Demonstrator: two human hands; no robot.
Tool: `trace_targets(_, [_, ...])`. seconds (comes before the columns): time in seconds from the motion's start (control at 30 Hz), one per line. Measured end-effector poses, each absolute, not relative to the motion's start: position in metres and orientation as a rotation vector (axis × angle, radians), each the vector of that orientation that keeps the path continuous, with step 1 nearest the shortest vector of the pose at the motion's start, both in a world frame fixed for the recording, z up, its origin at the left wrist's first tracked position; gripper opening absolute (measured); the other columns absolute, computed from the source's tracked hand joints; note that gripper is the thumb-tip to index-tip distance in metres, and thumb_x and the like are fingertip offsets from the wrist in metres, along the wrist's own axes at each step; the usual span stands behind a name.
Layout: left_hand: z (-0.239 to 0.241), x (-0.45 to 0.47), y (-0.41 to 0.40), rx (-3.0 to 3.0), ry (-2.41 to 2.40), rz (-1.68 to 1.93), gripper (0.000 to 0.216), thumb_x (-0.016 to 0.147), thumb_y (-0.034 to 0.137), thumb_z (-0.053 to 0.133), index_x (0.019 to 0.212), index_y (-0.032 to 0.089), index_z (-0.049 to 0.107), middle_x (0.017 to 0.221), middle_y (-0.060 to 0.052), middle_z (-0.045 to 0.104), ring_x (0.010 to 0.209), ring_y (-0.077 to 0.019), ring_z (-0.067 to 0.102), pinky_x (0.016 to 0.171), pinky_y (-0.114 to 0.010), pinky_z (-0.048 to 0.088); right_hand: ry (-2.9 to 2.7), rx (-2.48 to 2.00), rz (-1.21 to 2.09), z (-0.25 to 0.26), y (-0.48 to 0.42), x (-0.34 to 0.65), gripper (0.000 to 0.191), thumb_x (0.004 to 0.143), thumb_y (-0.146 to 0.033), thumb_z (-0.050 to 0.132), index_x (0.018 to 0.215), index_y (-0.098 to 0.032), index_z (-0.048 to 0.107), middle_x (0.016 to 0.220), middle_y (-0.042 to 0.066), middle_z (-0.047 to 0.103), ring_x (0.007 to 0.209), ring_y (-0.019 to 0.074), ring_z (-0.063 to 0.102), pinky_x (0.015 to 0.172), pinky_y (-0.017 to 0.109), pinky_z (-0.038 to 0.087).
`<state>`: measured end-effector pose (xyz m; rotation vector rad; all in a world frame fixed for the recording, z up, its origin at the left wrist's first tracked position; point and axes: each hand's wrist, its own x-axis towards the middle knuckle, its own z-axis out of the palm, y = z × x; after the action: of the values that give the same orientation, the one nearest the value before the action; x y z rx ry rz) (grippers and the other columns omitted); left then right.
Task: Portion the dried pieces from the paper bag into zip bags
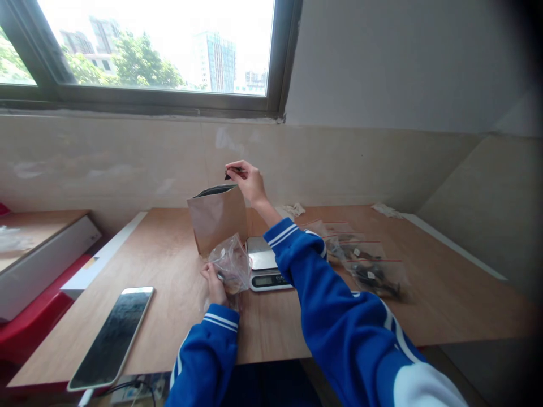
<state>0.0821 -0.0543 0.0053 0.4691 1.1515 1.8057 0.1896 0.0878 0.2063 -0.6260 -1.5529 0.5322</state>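
The right hand (253, 185), raised above the table, pinches a small, thin, dark brown piece (231, 171) between thumb and fingers, just above and beside the upper right corner of an upright brown paper bag (217, 223) with a dark lining and an open mouth. The left hand (215, 287), lower and nearer the body, grips the side of a clear, crinkled plastic bag (233, 257) in front of the paper bag; its contents are too blurred to name. Both arms wear blue sleeves (335, 316) with white stripes.

Just right of the plastic bag sits a flat white kitchen scale (259, 255) with a silver plate and a dark display, partly covered by the right sleeve; its reading cannot be told. Beyond that sleeve, several clear zip bags with red seal lines (375, 277) overlap, holding dark pieces and small white labels. At the left front lies a white-edged smartphone (114, 333) with a dark screen and a white cable (86, 397) plugged in. All these rest on a light brown wooden table (271, 330) before a beige wall (360, 164), below a grey-framed window (161, 62).
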Motion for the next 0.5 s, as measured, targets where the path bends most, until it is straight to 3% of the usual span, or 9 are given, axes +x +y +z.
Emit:
trace_targets(0.27, [0.0, 0.08, -0.05, 0.493, 1.204, 1.83, 0.026, 0.087, 0.047, 0.047, 0.092, 0.023, 0.042, 0.086, 0.001, 0.053, 0.079, -0.0129, 0.055, 0.073, -0.026, 0.044, -1.833, -0.747, 0.334, 0.184, 0.104, 0.18, 0.011, 0.085, -0.016, 0.054, 0.086, -0.018, 0.065, 0.089, 0.002, 0.065, 0.083, 0.0135, 0.061, 0.08, 0.026, 0.048])
trace_targets(0.5, [0.002, 0.08, -0.051, 0.473, 1.199, 1.819, 0.02, 0.089, 0.042, 0.044, 0.093, 0.023, 0.041, 0.084, 0.002, 0.053, 0.078, -0.0123, 0.055, 0.071, -0.025, 0.045, -1.947, -0.705, 0.254, 0.178, 0.095, 0.188, 0.018, 0.091, -0.02, 0.046, 0.1, -0.018, 0.062, 0.1, 0.005, 0.063, 0.093, 0.0147, 0.06, 0.088, 0.027, 0.046])
